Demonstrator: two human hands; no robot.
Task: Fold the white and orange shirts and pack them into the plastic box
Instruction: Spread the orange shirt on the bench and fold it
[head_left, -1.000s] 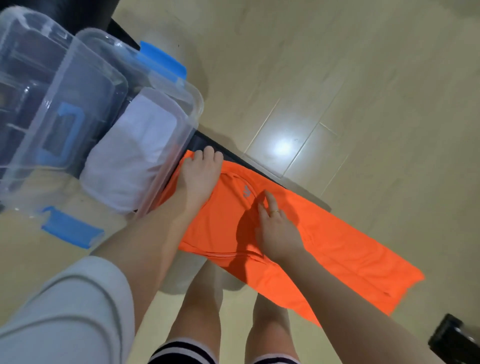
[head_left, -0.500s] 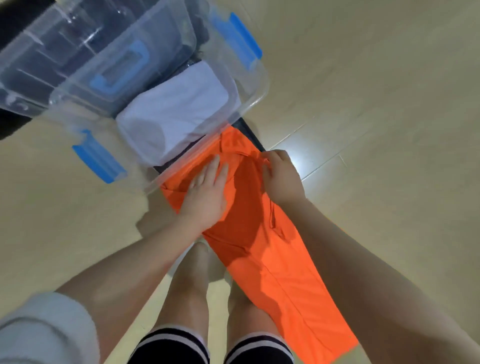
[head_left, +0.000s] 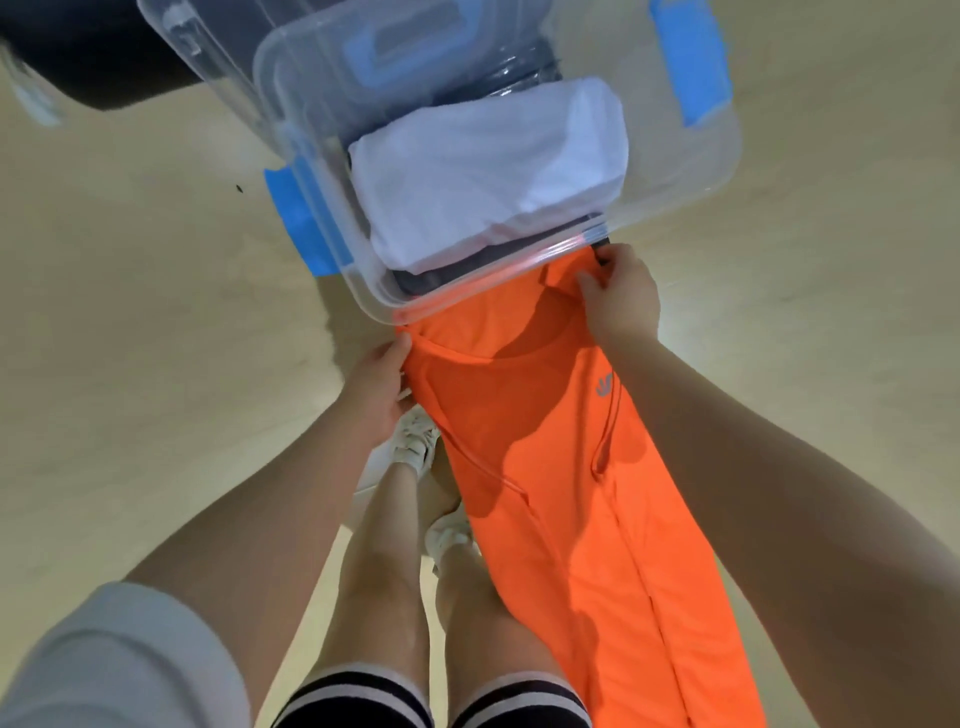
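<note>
The orange shirt (head_left: 561, 478) lies as a long narrow strip, sleeves folded in, running from the box toward the lower right. My left hand (head_left: 376, 389) pinches its left shoulder corner. My right hand (head_left: 621, 296) grips the right shoulder corner by the collar, close to the box rim. The clear plastic box (head_left: 722, 171) with blue latches stands just beyond the collar. Inside it lies the folded white shirt (head_left: 488, 166) on top of something dark.
The clear lid with a blue handle (head_left: 415, 47) leans over the box's far side. A dark object (head_left: 104, 67) sits at the upper left. My legs and white shoes (head_left: 415, 441) stand under the shirt's left edge, on pale wood flooring.
Both hands left the flat of the shirt and went to its two shoulder corners, now pinching them. The view has swung so the box sits straight ahead.
</note>
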